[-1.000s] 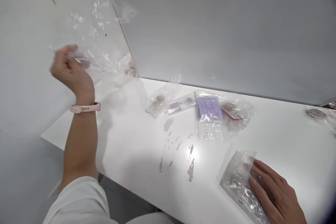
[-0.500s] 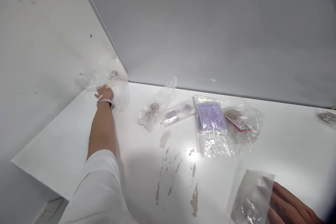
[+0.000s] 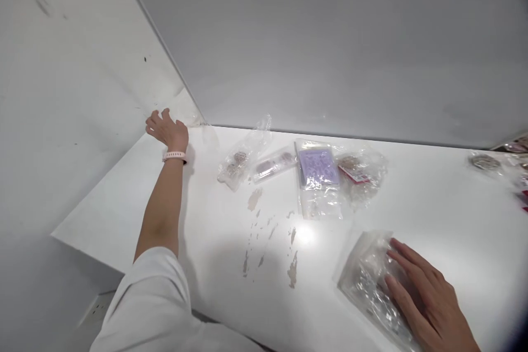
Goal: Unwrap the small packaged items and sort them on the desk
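At the far left corner of the table, my left hand (image 3: 167,131) has its fingers spread and holds nothing; a pink band circles its wrist. Clear plastic (image 3: 196,119) lies just behind it in the corner. At the lower right, my right hand (image 3: 429,291) has its thumb and fingers around the upper right part of a crinkled clear plastic bag (image 3: 363,264). The palm side of that hand is hidden, and the bag's contents cannot be made out.
On the white table (image 3: 231,220) lie a clear bag with small brownish items (image 3: 236,166), a slim clear package (image 3: 274,165), a purple packet in clear plastic (image 3: 318,168) and a bag with a red-edged card (image 3: 357,175). More bagged items (image 3: 487,162) lie far right. Walls stand left and behind.
My left hand has lifted off the clear plastic in the corner and spread its fingers. My right hand has moved up and left with the bag, its fingers now over the bag's front. The view has shifted right.
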`<state>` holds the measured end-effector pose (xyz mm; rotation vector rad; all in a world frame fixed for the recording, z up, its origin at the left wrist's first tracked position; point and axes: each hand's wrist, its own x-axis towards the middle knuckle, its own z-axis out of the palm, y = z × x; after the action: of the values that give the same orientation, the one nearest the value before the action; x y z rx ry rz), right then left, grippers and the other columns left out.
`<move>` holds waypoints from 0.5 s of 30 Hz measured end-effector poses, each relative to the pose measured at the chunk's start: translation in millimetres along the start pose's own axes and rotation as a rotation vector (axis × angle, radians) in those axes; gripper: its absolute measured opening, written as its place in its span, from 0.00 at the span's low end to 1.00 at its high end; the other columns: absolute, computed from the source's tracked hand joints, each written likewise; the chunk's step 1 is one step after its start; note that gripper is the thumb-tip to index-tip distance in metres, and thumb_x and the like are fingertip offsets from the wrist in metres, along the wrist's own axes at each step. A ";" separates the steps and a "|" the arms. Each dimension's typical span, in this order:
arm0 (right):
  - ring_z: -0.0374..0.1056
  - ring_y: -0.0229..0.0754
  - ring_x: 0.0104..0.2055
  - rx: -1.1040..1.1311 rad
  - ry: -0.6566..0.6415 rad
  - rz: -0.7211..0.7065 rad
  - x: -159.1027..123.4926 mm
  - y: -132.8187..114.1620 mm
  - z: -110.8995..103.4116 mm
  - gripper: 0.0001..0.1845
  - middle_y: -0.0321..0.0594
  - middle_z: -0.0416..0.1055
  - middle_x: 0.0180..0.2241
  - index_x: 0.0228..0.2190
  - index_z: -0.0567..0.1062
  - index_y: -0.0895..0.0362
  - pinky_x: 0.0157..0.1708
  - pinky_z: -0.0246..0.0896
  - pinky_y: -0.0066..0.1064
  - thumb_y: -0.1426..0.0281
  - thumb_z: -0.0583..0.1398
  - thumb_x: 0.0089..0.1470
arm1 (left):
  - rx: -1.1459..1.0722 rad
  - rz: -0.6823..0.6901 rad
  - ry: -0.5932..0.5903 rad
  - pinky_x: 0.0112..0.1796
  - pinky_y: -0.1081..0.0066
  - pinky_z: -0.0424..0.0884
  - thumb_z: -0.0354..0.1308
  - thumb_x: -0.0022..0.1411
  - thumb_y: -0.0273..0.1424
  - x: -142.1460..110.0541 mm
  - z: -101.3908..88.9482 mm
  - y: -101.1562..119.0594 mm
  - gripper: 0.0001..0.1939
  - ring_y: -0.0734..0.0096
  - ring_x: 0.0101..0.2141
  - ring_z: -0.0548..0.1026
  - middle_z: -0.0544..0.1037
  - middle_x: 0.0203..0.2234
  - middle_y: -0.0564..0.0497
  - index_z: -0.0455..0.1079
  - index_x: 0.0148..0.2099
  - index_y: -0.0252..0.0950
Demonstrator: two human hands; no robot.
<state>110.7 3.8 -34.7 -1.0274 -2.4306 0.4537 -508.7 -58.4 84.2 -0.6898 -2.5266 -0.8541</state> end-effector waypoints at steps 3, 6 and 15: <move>0.55 0.63 0.67 0.026 0.109 -0.029 -2.2 -15.8 -7.1 0.26 0.45 0.58 0.66 0.62 0.63 0.46 0.59 0.53 0.61 0.60 0.53 0.64 | -0.231 0.271 -0.064 0.63 0.51 0.57 0.52 0.63 0.23 -79.7 -36.3 57.2 0.17 0.56 0.60 0.65 0.73 0.55 0.40 0.70 0.53 0.32; 0.53 0.60 0.68 0.032 0.085 -0.328 -9.8 -25.2 -14.9 0.27 0.44 0.58 0.66 0.61 0.64 0.45 0.63 0.47 0.58 0.62 0.58 0.62 | -0.569 0.518 -0.600 0.57 0.58 0.68 0.56 0.65 0.33 -193.8 -63.1 116.1 0.15 0.58 0.56 0.71 0.76 0.53 0.45 0.74 0.51 0.38; 0.54 0.51 0.67 0.239 -0.084 -0.210 -29.8 29.6 -45.6 0.18 0.44 0.59 0.65 0.55 0.72 0.47 0.63 0.55 0.49 0.61 0.56 0.65 | -0.438 0.670 -1.022 0.61 0.47 0.60 0.54 0.69 0.38 -401.1 -68.1 211.5 0.23 0.48 0.66 0.58 0.61 0.67 0.40 0.67 0.63 0.38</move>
<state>170.5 7.0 -18.6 -0.6579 -2.4495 0.7060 -53.9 -85.8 31.8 -2.4481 -2.4820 -0.9232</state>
